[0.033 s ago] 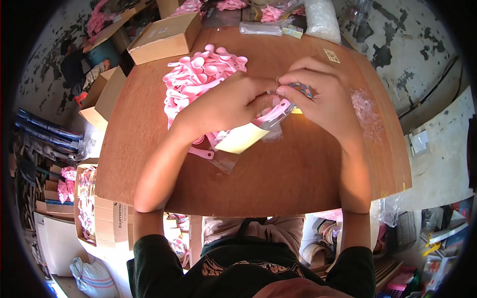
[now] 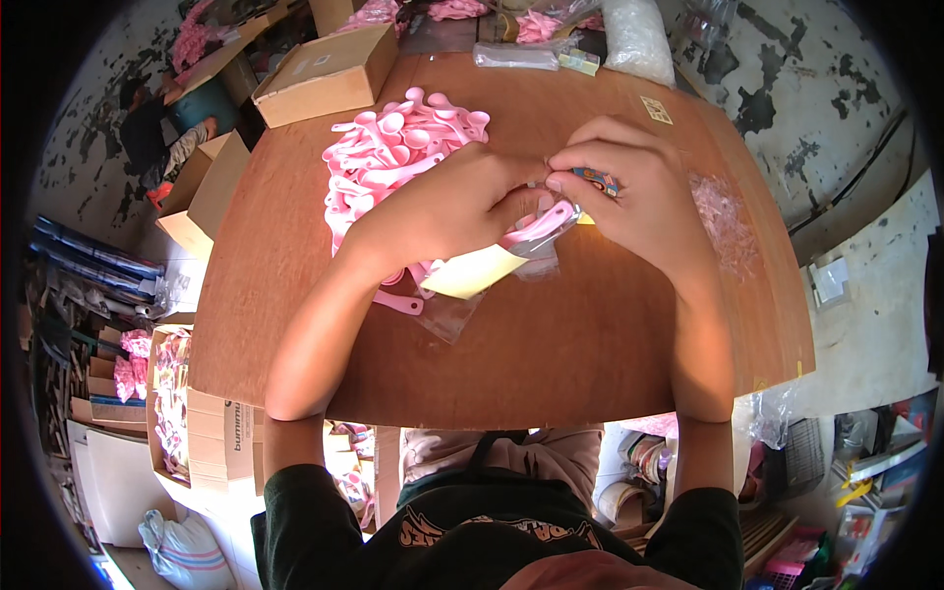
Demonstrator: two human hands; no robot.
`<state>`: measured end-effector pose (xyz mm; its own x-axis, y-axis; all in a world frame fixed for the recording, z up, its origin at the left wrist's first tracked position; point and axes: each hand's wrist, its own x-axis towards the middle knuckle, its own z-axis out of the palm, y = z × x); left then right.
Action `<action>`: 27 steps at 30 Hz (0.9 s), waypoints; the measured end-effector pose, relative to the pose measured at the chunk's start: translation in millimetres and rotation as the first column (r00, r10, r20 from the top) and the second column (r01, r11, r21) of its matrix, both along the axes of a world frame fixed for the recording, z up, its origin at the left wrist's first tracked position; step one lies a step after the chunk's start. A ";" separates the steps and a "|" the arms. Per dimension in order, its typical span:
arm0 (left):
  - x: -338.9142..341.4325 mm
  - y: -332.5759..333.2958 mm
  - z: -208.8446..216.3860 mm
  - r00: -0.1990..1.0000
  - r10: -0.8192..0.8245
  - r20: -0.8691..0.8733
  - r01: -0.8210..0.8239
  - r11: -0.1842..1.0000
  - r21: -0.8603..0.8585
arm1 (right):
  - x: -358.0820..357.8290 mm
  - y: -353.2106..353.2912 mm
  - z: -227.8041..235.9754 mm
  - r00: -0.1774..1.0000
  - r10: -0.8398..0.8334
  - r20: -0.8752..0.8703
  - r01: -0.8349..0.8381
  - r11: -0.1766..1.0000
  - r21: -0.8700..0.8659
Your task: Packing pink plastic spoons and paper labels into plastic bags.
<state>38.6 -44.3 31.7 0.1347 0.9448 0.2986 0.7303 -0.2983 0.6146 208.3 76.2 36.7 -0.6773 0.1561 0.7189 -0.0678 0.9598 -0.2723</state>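
Over the middle of the table, my left hand [image 2: 452,202] is closed on a clear plastic bag with a pink spoon [image 2: 541,226] in it. A pale yellow card [image 2: 477,272] hangs at the bag's lower side, under that hand. My right hand [image 2: 644,187] meets the left one, thumb and forefinger pinched at the bag's upper edge. Against its curled fingers shows a small blue and orange patterned piece [image 2: 597,180], mostly hidden. Left of my hands lies a heap of pink spoons [image 2: 393,147]. Another clear bag [image 2: 454,320] lies flat below the card.
The brown table [image 2: 551,364] carries a closed cardboard box [image 2: 324,74] at its far left. Clear plastic scraps [image 2: 726,226] lie at the right. Along the far edge stand a bulging white bag [image 2: 637,39] and packs of clear bags [image 2: 516,56]. A person [image 2: 162,138] sits beyond the left side.
The yellow card has tipped up slightly, and the patterned piece in my right hand has turned a little. Both hands stay almost in place.
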 end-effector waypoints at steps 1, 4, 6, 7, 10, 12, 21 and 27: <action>-0.8 0.8 -2.8 1.000 -0.001 0.000 0.001 1.000 0.000 | 0.6 0.2 -1.3 0.998 0.000 0.065 -0.003 0.999 0.047; -5.4 1.9 -9.1 0.990 -0.025 -0.136 0.031 0.999 0.038 | -0.6 -2.0 -2.5 0.986 0.008 0.164 -0.019 0.998 0.062; -3.6 -0.4 -5.0 0.982 -0.065 -0.175 0.057 0.997 -0.051 | 0.5 -2.5 -0.7 0.979 0.010 0.203 -0.016 0.999 0.031; -3.4 -0.5 -4.1 0.982 -0.066 -0.174 0.058 0.997 -0.051 | 0.8 -1.3 1.5 0.982 0.053 0.183 -0.043 0.998 -0.056; -0.3 -1.4 -0.8 0.985 -0.140 -0.102 0.151 0.983 0.105 | 1.7 6.9 4.5 0.990 0.118 0.080 -0.099 0.973 -0.209; 2.5 -0.5 0.8 0.996 -0.093 -0.007 0.093 0.988 0.127 | 3.4 8.1 5.1 0.991 0.131 -0.030 -0.134 0.944 -0.300; -11.9 1.1 1.8 0.859 -0.155 0.487 0.059 0.977 0.207 | 61.0 107.9 19.8 0.741 0.346 -0.576 -0.668 0.288 -0.687; -8.8 1.5 1.4 0.813 -0.124 0.569 -0.011 0.974 0.228 | 94.2 188.8 -51.8 0.395 -0.911 0.118 0.916 0.400 0.024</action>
